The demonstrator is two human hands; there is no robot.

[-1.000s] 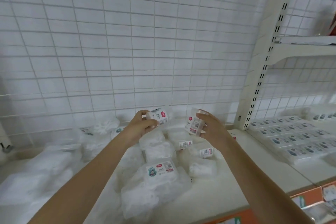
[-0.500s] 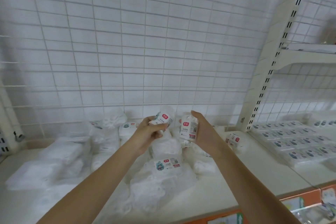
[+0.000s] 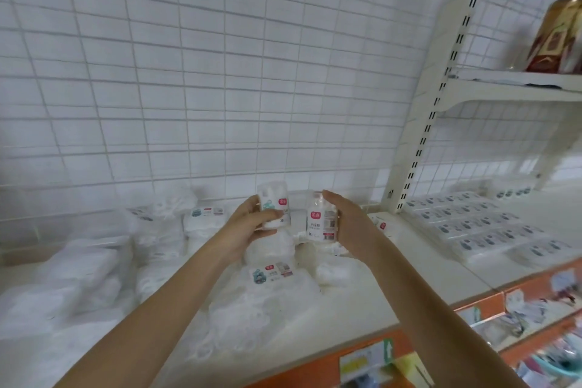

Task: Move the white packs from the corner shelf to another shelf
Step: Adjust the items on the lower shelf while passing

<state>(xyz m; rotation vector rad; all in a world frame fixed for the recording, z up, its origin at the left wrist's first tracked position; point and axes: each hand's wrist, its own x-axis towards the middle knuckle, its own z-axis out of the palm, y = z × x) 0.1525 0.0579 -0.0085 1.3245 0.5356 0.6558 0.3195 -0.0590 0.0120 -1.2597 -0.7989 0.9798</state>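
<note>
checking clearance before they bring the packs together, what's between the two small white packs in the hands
Nothing lies in the gap between the left hand's small white pack and the right hand's small white labelled pack; the head view shows only shelf stock behind it.

Both arms reach forward (bare forearms), left hand [image 3: 248, 224] and right hand [image 3: 349, 224] each curled in a grip.

Two hands up, left hand [image 3: 248, 224] and right hand [image 3: 348, 224], each holding one small white pack, left pack [image 3: 273, 206] and right pack [image 3: 322, 218]. One brown-and-gold bag [image 3: 556, 38] sits on the upper shelf [image 3: 504, 86]. The loose packs piled on the corner shelf [image 3: 362, 302] are too blurry to count.
</note>
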